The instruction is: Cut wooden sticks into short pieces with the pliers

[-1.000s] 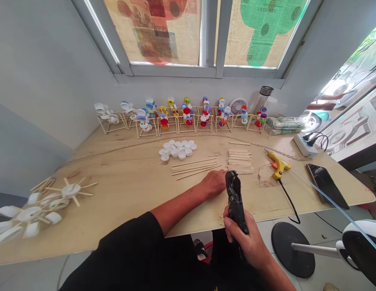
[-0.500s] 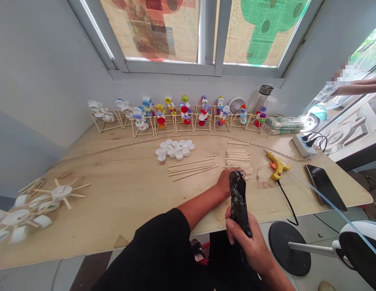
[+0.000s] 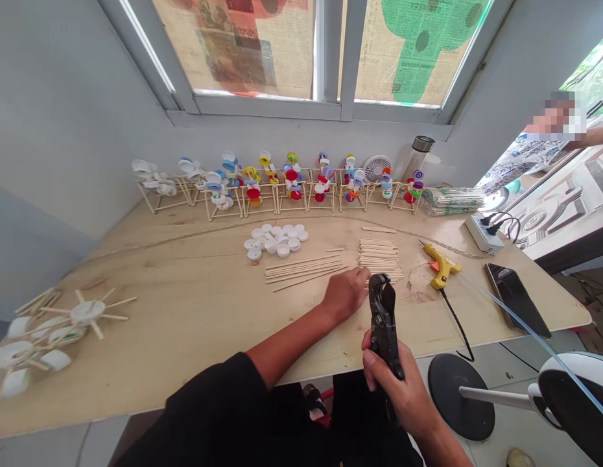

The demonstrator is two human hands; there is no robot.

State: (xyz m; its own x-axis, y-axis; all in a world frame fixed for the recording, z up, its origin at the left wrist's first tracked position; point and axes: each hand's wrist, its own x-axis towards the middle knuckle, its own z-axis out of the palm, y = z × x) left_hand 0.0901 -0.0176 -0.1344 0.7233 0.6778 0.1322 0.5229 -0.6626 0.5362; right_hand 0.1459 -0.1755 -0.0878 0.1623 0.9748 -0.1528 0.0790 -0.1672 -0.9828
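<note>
My right hand point(image 3: 396, 383) is wrapped round the handles of black pruning shears point(image 3: 383, 324), their jaws pointing away from me above the table's front. My left hand point(image 3: 347, 293) is closed just left of the jaws; its fingertips are turned away, and what they hold, if anything, is hidden. Right beyond it lies a stack of short wooden sticks point(image 3: 378, 254). Several longer thin sticks point(image 3: 304, 268) lie to its left, with a small stick piece point(image 3: 335, 250) above them. A cluster of white bottle caps point(image 3: 276, 240) sits further back.
Along the wall stands a row of stick frames with coloured cap wheels point(image 3: 292, 185). A yellow glue gun point(image 3: 442, 264), a phone point(image 3: 518, 298) and a power strip point(image 3: 485, 233) lie on the right. Stick-and-cap wheels point(image 3: 87, 312) lie at left. Another person point(image 3: 530, 152) is beyond the doorway.
My left hand first moved right to the short sticks behind the shears, then drew back left. My right hand keeps the shears in nearly the same place. A person came into view outside.
</note>
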